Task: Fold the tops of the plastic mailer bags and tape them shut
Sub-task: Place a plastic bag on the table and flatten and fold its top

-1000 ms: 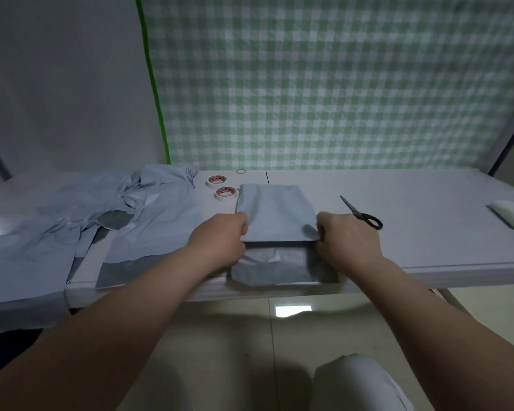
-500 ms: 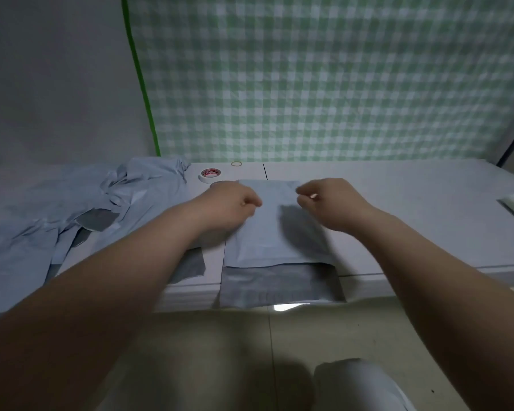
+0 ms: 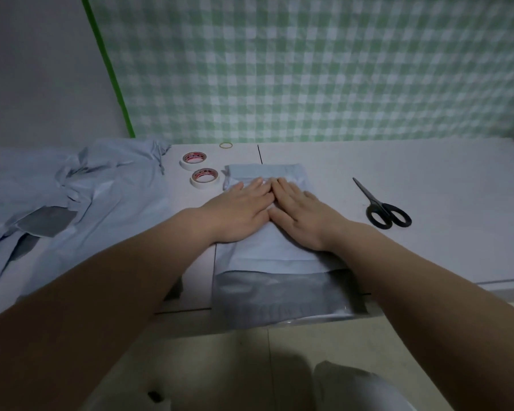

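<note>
- Head view: both hands lie flat on the mailer bag (image 3: 279, 256), fingers straight and gripping nothing. The left hand (image 3: 241, 209) and right hand (image 3: 303, 215) press side by side, their fingertips nearly meeting near the bag's far end.
- The bag lies lengthwise at the near edge of the counter (image 3: 442, 185), and its darker grey end hangs over that edge toward the person.
- The step looks like smoothing the bag before the fold. It should go best with the palms swept outward from the middle, so any air escapes and the plastic lies unwrinkled, and then a crease pressed straight across the top.
- A band crosses the far end by the fingertips; I cannot tell whether it is a finished fold.
- The nearer tape roll (image 3: 205, 177) and the farther tape roll (image 3: 194, 158) sit just left of the bag's far corner, handy for the left hand.
- Scissors (image 3: 383, 209) lie to the right, apart from the bag.
- A heap of loose mailer bags (image 3: 86, 203) covers the counter's left side and could snag a sweeping left arm.
- A rubber band (image 3: 226, 145) lies at the back.
</note>
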Motion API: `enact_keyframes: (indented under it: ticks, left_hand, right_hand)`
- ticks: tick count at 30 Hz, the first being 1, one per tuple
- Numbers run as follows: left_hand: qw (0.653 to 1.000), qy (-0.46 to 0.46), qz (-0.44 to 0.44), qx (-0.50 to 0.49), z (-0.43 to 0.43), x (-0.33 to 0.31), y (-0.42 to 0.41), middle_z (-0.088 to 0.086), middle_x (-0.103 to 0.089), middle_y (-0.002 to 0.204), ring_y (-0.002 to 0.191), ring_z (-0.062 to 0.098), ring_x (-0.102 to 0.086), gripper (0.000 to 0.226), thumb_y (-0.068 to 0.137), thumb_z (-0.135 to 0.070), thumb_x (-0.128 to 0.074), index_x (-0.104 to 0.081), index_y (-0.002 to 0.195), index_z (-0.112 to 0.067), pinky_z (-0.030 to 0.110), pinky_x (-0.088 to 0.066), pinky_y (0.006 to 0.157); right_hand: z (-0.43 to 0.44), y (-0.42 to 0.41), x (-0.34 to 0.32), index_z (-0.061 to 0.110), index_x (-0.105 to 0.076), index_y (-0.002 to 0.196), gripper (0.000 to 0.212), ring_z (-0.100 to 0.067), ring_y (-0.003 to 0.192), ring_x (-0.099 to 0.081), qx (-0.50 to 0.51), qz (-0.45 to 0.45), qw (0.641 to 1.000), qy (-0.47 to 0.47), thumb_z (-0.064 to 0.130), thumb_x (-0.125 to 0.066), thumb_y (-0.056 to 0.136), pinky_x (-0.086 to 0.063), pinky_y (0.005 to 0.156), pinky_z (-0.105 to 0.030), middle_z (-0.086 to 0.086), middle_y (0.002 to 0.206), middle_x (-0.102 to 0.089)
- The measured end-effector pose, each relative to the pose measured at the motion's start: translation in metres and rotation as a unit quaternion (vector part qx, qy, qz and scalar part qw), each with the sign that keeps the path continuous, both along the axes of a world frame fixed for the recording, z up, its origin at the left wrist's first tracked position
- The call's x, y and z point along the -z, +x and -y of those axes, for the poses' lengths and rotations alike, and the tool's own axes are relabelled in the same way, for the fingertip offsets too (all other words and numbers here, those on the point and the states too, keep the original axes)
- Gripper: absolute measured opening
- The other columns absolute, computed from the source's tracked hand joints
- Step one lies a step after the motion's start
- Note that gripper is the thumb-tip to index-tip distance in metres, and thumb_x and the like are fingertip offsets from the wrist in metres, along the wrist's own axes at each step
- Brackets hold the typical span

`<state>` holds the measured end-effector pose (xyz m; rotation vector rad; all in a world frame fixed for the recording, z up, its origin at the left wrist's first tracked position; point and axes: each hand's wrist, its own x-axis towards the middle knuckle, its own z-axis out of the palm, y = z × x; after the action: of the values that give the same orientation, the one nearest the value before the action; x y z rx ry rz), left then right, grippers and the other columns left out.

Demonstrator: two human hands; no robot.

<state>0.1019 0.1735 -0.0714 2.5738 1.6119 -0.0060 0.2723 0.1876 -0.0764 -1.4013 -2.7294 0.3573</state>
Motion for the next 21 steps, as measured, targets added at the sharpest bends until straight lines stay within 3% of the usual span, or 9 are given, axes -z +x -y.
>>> enact_keyframes:
  ticks: [6,14,21]
  left_hand:
    - [1.000,-0.009,0.015,-0.011,-0.014,0.001,0.013,0.000,0.005,0.161,0.147,0.018,0.004,0.056,0.103,-0.037,-0.021,-0.001,0.153,-0.020,0.039,-0.001,0.118]
    - [0.998,-0.041,0.017,-0.043,-0.004,0.001,0.004,-0.004,0.003,0.161,0.147,0.011,0.003,0.057,0.102,-0.044,-0.021,-0.005,0.152,-0.024,0.030,0.001,0.119]
    - [0.998,-0.050,-0.028,-0.029,0.015,-0.003,0.006,-0.002,0.008,0.160,0.147,0.021,0.009,0.060,0.095,-0.060,-0.019,0.000,0.149,-0.042,0.039,0.003,0.118]
  right_hand:
    - [-0.010,0.012,-0.001,0.016,0.002,0.152,0.060,-0.014,0.147,-0.002,0.021,-0.023,0.999,0.014,0.041,-0.020,0.102,-0.002,0.116,-0.028,0.001,0.160,0.000]
    - [-0.008,0.016,-0.002,0.012,-0.006,0.152,0.060,-0.016,0.147,-0.002,0.039,0.050,0.998,0.016,0.042,-0.019,0.102,-0.002,0.117,-0.030,-0.005,0.160,-0.001]
    - [0.012,0.023,-0.002,0.019,-0.003,0.152,0.060,-0.017,0.147,0.001,0.050,0.072,0.996,0.016,0.045,-0.018,0.101,-0.002,0.117,-0.036,-0.002,0.160,0.002]
